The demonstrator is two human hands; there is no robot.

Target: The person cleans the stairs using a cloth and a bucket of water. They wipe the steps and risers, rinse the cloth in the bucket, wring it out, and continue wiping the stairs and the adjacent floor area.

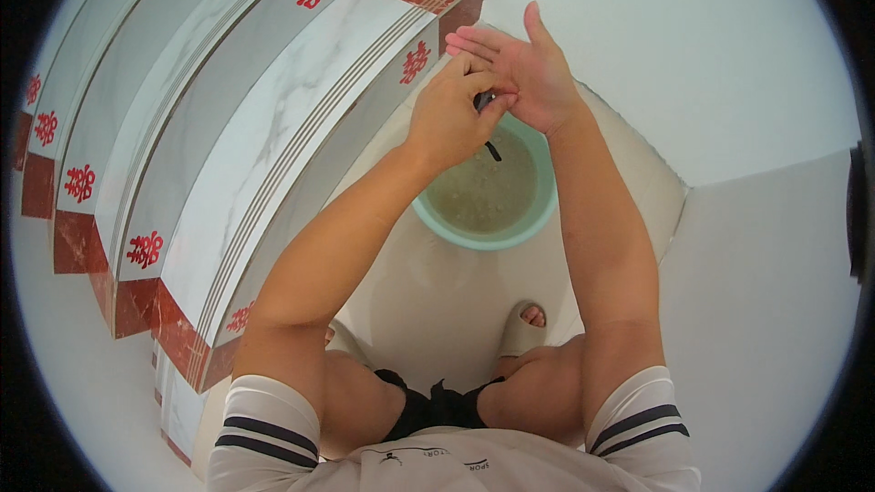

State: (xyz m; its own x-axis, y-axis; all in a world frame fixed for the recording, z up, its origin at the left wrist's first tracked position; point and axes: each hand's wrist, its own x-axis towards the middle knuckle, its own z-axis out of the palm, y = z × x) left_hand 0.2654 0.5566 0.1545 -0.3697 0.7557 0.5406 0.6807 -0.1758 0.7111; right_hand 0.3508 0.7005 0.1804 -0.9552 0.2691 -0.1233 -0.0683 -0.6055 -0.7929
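A round pale-green basin (487, 243) of murky water stands on the floor before me. Above its far side, my left hand (454, 106) has thumb and fingers pinched around a small dark object (484, 100), mostly hidden by the fingers; I cannot tell what it is. Those fingertips touch the palm of my right hand (536, 75), which is turned up with its thumb and fingers spread. A short black strip (493, 151) shows below my left hand, over the basin; whether it joins the dark object is unclear.
Marble-look stairs (294, 102) with red edging and red paper characters rise on the left. A white wall (711, 68) stands on the right, and light floor tiles (437, 287) lie around the basin. My slippered foot (525, 328) is near the basin.
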